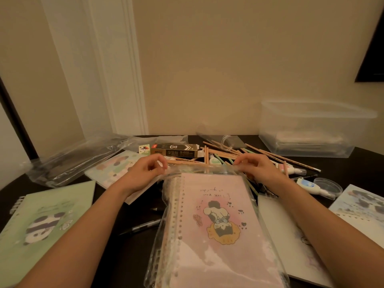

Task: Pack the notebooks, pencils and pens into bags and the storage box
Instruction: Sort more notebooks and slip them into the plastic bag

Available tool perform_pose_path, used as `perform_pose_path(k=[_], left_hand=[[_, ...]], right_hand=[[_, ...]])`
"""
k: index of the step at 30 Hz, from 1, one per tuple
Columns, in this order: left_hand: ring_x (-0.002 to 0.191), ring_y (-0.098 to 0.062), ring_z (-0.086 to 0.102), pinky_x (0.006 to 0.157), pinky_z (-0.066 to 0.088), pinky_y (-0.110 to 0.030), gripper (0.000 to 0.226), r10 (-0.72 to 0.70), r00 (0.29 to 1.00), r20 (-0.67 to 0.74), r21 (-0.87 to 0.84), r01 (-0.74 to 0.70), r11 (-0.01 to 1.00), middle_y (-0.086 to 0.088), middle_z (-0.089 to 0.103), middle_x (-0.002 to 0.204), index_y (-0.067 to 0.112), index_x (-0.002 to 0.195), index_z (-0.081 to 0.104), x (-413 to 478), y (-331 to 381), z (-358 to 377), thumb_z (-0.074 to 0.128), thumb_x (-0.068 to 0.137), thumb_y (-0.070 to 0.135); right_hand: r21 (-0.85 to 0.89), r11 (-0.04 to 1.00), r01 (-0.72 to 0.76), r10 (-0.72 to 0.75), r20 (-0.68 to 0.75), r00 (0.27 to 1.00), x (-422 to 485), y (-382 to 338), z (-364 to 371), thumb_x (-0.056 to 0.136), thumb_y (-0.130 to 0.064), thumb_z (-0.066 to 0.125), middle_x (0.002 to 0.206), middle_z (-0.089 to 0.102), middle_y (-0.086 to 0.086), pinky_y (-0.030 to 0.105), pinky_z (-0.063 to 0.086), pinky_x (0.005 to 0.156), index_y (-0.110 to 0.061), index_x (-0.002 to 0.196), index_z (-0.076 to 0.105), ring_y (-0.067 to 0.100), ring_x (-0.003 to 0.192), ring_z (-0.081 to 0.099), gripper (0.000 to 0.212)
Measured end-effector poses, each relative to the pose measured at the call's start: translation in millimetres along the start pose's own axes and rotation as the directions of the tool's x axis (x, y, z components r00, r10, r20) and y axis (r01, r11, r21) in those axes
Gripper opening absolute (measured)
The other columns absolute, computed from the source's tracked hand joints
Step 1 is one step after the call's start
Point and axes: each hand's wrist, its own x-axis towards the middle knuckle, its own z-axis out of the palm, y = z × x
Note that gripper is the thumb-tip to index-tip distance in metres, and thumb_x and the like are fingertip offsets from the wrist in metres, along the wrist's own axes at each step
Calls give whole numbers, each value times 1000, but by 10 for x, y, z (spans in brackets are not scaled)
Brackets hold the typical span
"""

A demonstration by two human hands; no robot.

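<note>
Pinching bag point(204, 169) mouth with left fingers point(161, 163) and right fingers point(242, 163); notebook point(218, 215) inside, just behind fingers; pencils point(224, 155) just beyond, on tabletop point(128, 256)

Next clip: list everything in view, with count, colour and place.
clear bag: one, transparent, centre front
pink notebook: one, pink, inside that bag
green notebook: one, green with panda, front left
pastel notebook: one, pale multicolour, left of centre
blue notebook: one, pale blue, far right
white notebook: one, white, front right
pencils: many, wood-coloured, loose pile centre back
black pen: one, black, left of bag
pen box: one, black-gold, centre back
correction tapes: about three, white, near pencils
storage box: one, clear, back right
empty bags: count unclear, clear, back left
table: one, dark, under everything
left hand: one, pinching bag's top edge
right hand: one, pinching bag's top edge
</note>
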Motion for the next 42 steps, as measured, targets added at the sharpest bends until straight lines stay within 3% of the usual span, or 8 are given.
perform_pose_path(k=[3,9,13,17,21,25,32,42], left_hand=[[61,0,47,55,38,-14,29,-12,1000,8,-23,12,1000,1,58,74,18,72,61,-10,37,0,53,90,-4],[65,3,51,57,40,-14,29,-38,997,72,9,38,999,3,59,82,19,71,65,-18,104,-66,56,88,-2],[60,-13,41,55,38,-27,27,-71,995,74,55,67,996,6,46,63,21,72,69,-38,133,-112,57,88,2],[52,-14,55,52,41,-24,26,-212,971,111,3,213,977,0,56,56,11,77,64,-67,257,-116,46,89,-3],[64,-22,70,56,53,-27,22,-354,934,37,-143,356,924,-11,66,73,5,77,61,-104,382,-91,49,94,14],[60,-14,65,53,55,-21,9,-402,915,-39,-155,391,907,-11,66,73,6,79,58,-194,456,-13,63,87,6],[65,-16,62,59,58,-24,12,-482,871,100,-314,487,815,-13,60,75,6,91,53,-305,551,-48,59,87,-4],[65,-15,58,62,57,-23,8,-417,903,105,30,417,909,-11,58,74,5,84,55,-355,561,21,56,90,0]], right_hand=[[38,999,-20,19,26,999,-15,-8,-30,88,-2,59,91,66,1,17,43,69,-18,80,70,10,79,57,22],[57,995,-84,77,120,990,-12,6,-138,89,-6,60,72,63,3,16,38,47,-14,86,73,8,51,45,15],[179,965,-193,156,200,967,-26,-30,-192,93,-1,49,71,65,7,18,48,51,-7,91,71,11,57,55,23],[261,905,-337,280,231,932,-77,-156,-175,98,-14,39,84,70,15,23,54,61,0,92,67,17,68,64,32],[94,922,-375,365,100,925,-125,-251,-96,94,-36,53,87,72,9,24,53,61,-7,94,69,16,73,67,33],[21,937,-348,346,56,936,-184,-286,-64,87,-17,65,96,69,6,21,51,60,-13,95,68,14,81,65,10],[32,926,-375,370,105,923,-288,-309,-54,90,-4,59,110,60,13,26,55,76,-12,98,67,20,97,62,14],[-388,916,-101,120,25,992,-489,-184,117,94,-16,54,88,62,0,15,42,65,-24,112,59,10,79,57,20]])
